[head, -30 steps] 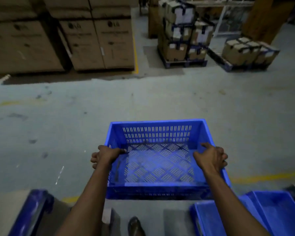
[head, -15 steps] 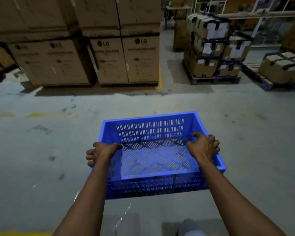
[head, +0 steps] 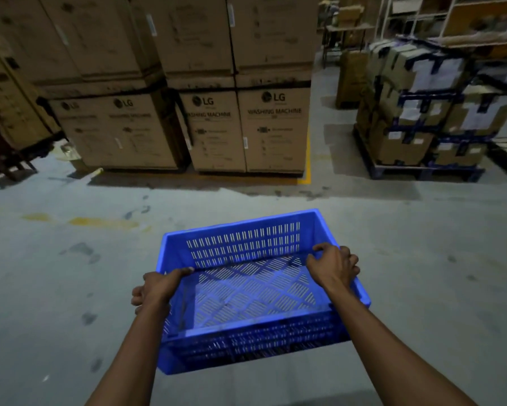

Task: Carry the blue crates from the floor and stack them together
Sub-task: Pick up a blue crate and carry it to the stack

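Blue crate (head: 255, 288) held off the floor (head: 55, 288), straight ahead, long axis running left-right, empty. Left hand (head: 155, 288) clamps the left rim; right hand (head: 332, 268) clamps the right rim. Both equally near. No stack in view; destination cannot be told.

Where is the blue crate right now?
In the head view the blue crate sits low in the centre, held off the floor between the left hand and right hand, with the washing machine boxes ahead.
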